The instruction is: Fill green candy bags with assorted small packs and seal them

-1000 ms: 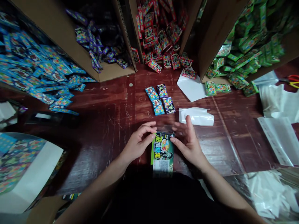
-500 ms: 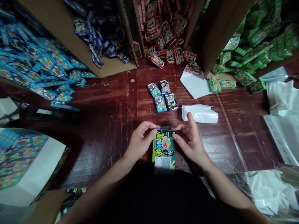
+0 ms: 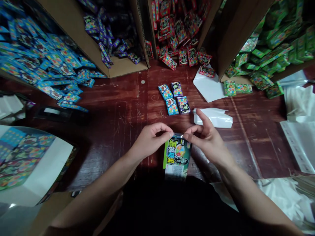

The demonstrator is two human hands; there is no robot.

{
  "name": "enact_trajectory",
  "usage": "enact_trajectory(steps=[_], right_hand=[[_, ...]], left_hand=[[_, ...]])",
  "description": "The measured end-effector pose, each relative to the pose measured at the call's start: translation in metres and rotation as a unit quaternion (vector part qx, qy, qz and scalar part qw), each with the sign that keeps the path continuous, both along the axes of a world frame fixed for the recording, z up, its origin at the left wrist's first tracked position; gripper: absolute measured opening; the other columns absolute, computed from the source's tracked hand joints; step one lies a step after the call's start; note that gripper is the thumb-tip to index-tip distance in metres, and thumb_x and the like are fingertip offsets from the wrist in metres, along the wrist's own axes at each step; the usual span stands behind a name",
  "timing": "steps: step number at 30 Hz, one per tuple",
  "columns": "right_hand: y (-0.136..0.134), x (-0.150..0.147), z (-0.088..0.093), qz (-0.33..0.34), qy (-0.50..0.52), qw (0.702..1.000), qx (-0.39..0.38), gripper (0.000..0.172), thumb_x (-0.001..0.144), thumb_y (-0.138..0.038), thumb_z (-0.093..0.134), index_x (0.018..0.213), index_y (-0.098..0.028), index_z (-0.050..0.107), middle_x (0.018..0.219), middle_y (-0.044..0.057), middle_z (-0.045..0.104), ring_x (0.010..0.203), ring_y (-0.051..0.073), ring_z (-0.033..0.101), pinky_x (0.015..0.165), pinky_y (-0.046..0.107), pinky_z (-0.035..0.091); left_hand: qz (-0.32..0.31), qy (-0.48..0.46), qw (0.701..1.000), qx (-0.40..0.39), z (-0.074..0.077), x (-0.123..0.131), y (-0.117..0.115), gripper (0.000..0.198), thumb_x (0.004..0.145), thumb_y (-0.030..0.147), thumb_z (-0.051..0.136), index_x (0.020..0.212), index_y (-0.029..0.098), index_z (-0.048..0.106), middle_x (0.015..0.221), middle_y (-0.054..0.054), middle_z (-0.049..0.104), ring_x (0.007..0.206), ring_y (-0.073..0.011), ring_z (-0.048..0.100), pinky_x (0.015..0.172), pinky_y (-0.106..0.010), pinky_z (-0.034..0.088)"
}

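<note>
A clear bag with a green printed card [image 3: 176, 156] lies on the dark wooden table just in front of me. My left hand [image 3: 150, 140] pinches the bag's top left corner with thumb and forefinger. At the top right corner my right hand [image 3: 207, 137] pinches the same edge, its forefinger raised. Just beyond the bag, several small candy packets [image 3: 174, 97], blue and purple, lie in a neat block.
Open cardboard boxes at the back hold blue packets [image 3: 36, 62], purple packets [image 3: 108, 42], red packets [image 3: 179, 36] and green packets [image 3: 268, 46]. White paper pieces [image 3: 214, 117] lie right of the block. Clear bags [image 3: 297, 137] pile at the right; a printed sheet [image 3: 27, 164] lies left.
Both hands have gone from flat fingers on the bag's top to pinches at its corners, and the bag's top edge has shifted slightly right and farther from me.
</note>
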State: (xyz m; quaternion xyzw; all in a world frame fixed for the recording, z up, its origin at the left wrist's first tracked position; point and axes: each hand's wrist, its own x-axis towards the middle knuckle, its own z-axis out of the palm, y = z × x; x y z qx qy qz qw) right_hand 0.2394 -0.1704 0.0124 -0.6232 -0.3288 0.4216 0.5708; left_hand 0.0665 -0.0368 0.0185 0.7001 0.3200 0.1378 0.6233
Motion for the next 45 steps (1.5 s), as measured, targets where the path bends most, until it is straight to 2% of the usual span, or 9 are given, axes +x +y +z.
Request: enact_trajectory(steps=[8, 13, 17, 24, 30, 34, 37, 41, 45], right_hand=[[-0.015, 0.017, 0.009, 0.076, -0.055, 0.996, -0.001, 0.071, 0.094, -0.038, 0.067, 0.156, -0.032, 0.034, 0.096, 0.001, 0.071, 0.09, 0.017, 0.068, 0.09, 0.038, 0.058], [-0.011, 0.035, 0.029, 0.141, -0.21, 0.967, 0.014, 0.029, 0.093, -0.039, 0.068, 0.12, -0.028, 0.069, 0.119, 0.006, 0.065, 0.118, 0.022, 0.06, 0.107, 0.042, 0.047], [0.001, 0.031, 0.035, 0.248, -0.248, 0.936, 0.023, 0.013, 0.092, -0.033, 0.07, 0.101, -0.025, 0.071, 0.114, 0.005, 0.065, 0.112, 0.021, 0.062, 0.101, 0.039, 0.049], [0.003, 0.019, 0.014, 0.166, -0.376, 0.911, 0.028, 0.033, 0.091, -0.033, 0.069, 0.123, -0.029, 0.061, 0.115, 0.008, 0.061, 0.112, 0.026, 0.06, 0.095, 0.045, 0.053], [-0.005, 0.018, -0.006, 0.184, -0.431, 0.882, 0.056, 0.018, 0.095, -0.043, 0.062, 0.106, -0.033, 0.071, 0.108, 0.007, 0.066, 0.105, 0.029, 0.065, 0.092, 0.047, 0.053], [0.029, 0.012, -0.03, 0.226, -0.425, 0.874, 0.064, 0.049, 0.094, -0.059, 0.055, 0.136, -0.035, 0.06, 0.127, 0.009, 0.064, 0.115, 0.033, 0.063, 0.098, 0.05, 0.052], [0.063, 0.001, -0.035, 0.209, -0.454, 0.863, 0.07, 0.065, 0.092, -0.064, 0.053, 0.148, -0.031, 0.048, 0.138, 0.012, 0.058, 0.123, 0.034, 0.059, 0.108, 0.053, 0.045], [0.106, -0.01, -0.038, 0.215, -0.544, 0.809, 0.054, 0.07, 0.094, -0.065, 0.05, 0.15, -0.022, 0.045, 0.143, 0.015, 0.055, 0.132, 0.035, 0.052, 0.112, 0.053, 0.041], [0.136, -0.017, -0.05, 0.205, -0.635, 0.743, -0.052, 0.097, 0.087, -0.074, 0.054, 0.158, -0.013, 0.029, 0.164, 0.02, 0.03, 0.151, 0.04, 0.026, 0.12, 0.064, 0.021]], left_hand=[[-0.055, -0.061, 0.996, -0.029, -0.005, -0.012, 0.0, 0.017, 0.085, 0.028, 0.076, 0.098, 0.018, 0.072, 0.104, -0.004, 0.075, 0.096, -0.0158, 0.07, 0.09, -0.03, 0.054], [-0.047, -0.099, 0.994, -0.012, -0.014, -0.009, -0.006, 0.009, 0.087, 0.024, 0.074, 0.09, 0.017, 0.07, 0.104, -0.005, 0.074, 0.097, -0.0158, 0.07, 0.092, -0.031, 0.054], [-0.053, -0.079, 0.995, 0.01, -0.013, -0.007, -0.008, 0.01, 0.087, 0.025, 0.074, 0.093, 0.018, 0.071, 0.101, -0.005, 0.075, 0.094, -0.0159, 0.07, 0.089, -0.031, 0.055], [-0.043, -0.074, 0.996, -0.009, -0.012, -0.008, -0.007, 0.012, 0.087, 0.027, 0.072, 0.096, 0.018, 0.071, 0.103, -0.006, 0.075, 0.095, -0.0177, 0.071, 0.09, -0.033, 0.056], [0.008, -0.086, 0.996, -0.013, -0.02, -0.018, -0.025, 0.018, 0.086, 0.03, 0.073, 0.099, 0.017, 0.073, 0.105, -0.009, 0.077, 0.094, -0.0203, 0.072, 0.087, -0.032, 0.056], [0.091, -0.054, 0.994, 0.04, -0.022, -0.06, 0.013, 0.022, 0.087, 0.034, 0.072, 0.1, 0.018, 0.074, 0.104, -0.008, 0.077, 0.094, -0.0199, 0.072, 0.085, -0.031, 0.056], [0.168, 0.031, 0.977, 0.124, 0.007, -0.122, 0.064, 0.019, 0.088, 0.03, 0.068, 0.099, 0.017, 0.074, 0.103, -0.008, 0.077, 0.094, -0.0189, 0.071, 0.085, -0.03, 0.054], [0.13, 0.131, 0.973, 0.141, 0.047, -0.192, 0.121, 0.023, 0.083, 0.036, 0.07, 0.093, 0.016, 0.075, 0.092, -0.006, 0.077, 0.084, -0.0172, 0.07, 0.081, -0.029, 0.054], [0.049, 0.204, 0.969, 0.128, 0.042, -0.211, 0.142, 0.03, 0.084, 0.047, 0.066, 0.095, 0.021, 0.075, 0.091, -0.003, 0.078, 0.082, -0.019, 0.07, 0.078, -0.029, 0.054]])
